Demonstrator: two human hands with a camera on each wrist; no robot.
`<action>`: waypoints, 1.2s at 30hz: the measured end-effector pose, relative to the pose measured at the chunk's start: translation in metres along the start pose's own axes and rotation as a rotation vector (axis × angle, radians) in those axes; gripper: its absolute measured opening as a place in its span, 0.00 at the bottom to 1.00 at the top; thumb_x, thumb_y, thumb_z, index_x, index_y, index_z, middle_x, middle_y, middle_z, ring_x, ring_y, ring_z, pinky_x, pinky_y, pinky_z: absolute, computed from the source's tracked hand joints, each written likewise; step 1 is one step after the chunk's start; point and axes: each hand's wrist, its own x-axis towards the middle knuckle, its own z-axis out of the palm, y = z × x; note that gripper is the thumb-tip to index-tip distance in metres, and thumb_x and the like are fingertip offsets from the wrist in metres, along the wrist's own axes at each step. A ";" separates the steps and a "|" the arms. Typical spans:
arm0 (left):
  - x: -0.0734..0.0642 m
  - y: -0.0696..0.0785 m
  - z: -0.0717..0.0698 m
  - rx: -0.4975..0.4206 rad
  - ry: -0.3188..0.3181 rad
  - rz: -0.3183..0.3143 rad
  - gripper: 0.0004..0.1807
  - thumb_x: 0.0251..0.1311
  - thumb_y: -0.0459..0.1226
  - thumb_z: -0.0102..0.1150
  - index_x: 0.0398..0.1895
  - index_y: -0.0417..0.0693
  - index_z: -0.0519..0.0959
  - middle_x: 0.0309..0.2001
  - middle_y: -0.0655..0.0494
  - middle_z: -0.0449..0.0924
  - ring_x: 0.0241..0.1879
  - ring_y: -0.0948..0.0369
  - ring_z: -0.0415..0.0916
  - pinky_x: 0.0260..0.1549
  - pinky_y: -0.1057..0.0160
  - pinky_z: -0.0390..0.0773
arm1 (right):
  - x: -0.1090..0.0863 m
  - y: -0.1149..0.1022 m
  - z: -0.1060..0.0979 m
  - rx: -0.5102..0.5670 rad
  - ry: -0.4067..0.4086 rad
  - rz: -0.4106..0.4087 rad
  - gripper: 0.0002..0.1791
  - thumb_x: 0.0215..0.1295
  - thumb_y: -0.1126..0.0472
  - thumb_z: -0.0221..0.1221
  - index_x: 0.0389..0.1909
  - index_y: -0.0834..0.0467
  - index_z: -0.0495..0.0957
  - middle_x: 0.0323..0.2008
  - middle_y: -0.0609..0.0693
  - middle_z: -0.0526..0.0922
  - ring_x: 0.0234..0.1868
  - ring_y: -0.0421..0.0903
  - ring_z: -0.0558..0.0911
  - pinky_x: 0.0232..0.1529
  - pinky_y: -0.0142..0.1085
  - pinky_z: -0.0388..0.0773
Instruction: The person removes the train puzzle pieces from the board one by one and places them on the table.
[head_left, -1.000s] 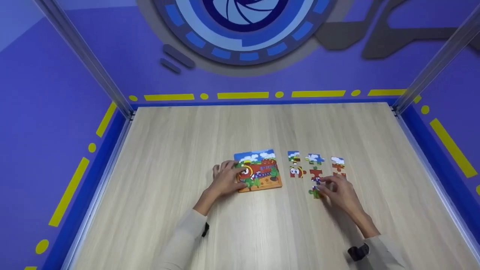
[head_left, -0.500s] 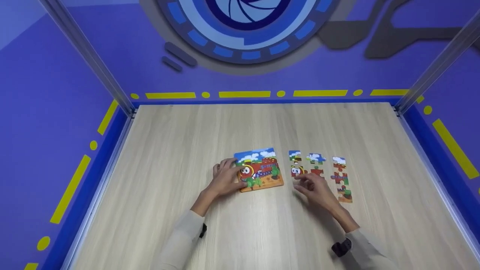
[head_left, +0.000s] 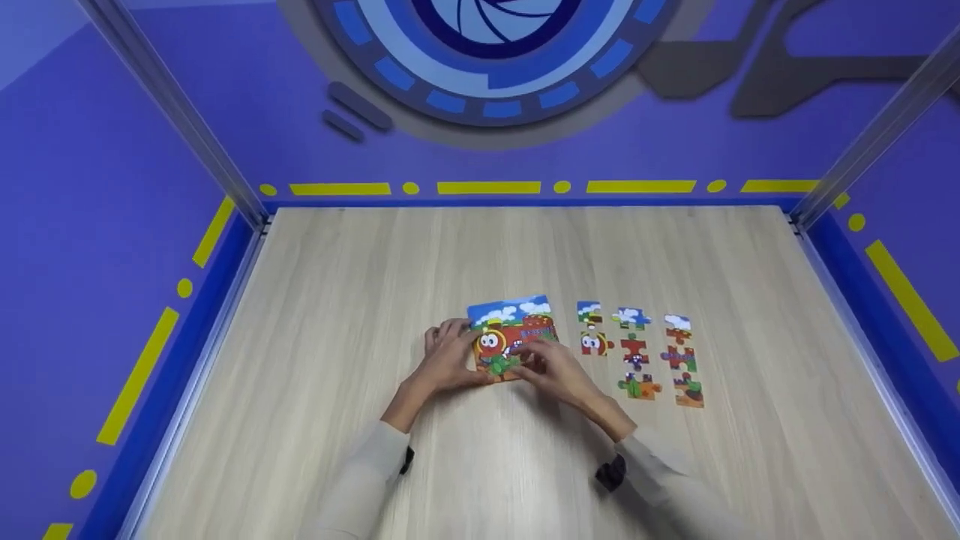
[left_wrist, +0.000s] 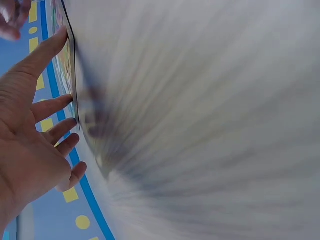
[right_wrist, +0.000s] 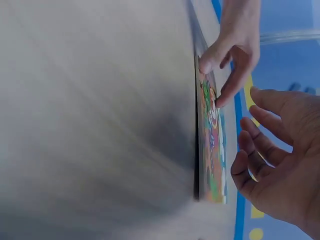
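Observation:
A square jigsaw puzzle (head_left: 504,313) with a red train picture lies on the table. My left hand (head_left: 444,361) rests at its left side, thumb near the lower left corner and index finger on the picture. The right wrist view shows this left hand (right_wrist: 236,52) pressing the puzzle (right_wrist: 214,150) with thumb and index finger. Above the puzzle's lower right part hovers my right hand (head_left: 561,373), hiding that area. Its fingers are loosely bent in the right wrist view, where the right hand (right_wrist: 282,160) shows nothing between fingers and thumb.
Right of the puzzle, several loose jigsaw pieces lie in three columns, among them a train-face piece (head_left: 592,343), a cloud piece (head_left: 631,316) and a cactus piece (head_left: 689,391). Blue panels (head_left: 525,161) with metal posts wall the wooden table (head_left: 405,262).
My right hand has moved left from the loose pieces to above the puzzle, uncovering the middle and right columns. The left hand has stayed at the puzzle's left side.

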 end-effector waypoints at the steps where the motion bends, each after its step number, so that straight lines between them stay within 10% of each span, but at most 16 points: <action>1: 0.001 0.000 -0.001 0.009 -0.001 0.004 0.48 0.46 0.56 0.79 0.68 0.43 0.74 0.72 0.38 0.65 0.72 0.41 0.58 0.66 0.34 0.55 | 0.005 0.001 0.003 -0.018 -0.011 -0.003 0.17 0.67 0.60 0.66 0.53 0.63 0.83 0.44 0.57 0.82 0.39 0.45 0.81 0.40 0.32 0.77; 16: 0.005 0.002 -0.008 -0.003 -0.072 0.016 0.49 0.46 0.53 0.80 0.71 0.45 0.72 0.73 0.40 0.64 0.72 0.42 0.58 0.65 0.36 0.55 | 0.029 0.008 0.018 -0.319 -0.072 0.032 0.29 0.60 0.53 0.73 0.63 0.52 0.81 0.49 0.57 0.79 0.43 0.50 0.77 0.45 0.51 0.78; 36: 0.003 0.003 -0.008 -0.009 -0.044 -0.014 0.50 0.42 0.51 0.83 0.70 0.41 0.73 0.71 0.39 0.65 0.72 0.42 0.58 0.66 0.35 0.54 | 0.044 0.000 0.020 -0.111 -0.127 0.111 0.26 0.52 0.66 0.76 0.54 0.60 0.81 0.57 0.64 0.79 0.61 0.65 0.75 0.65 0.64 0.68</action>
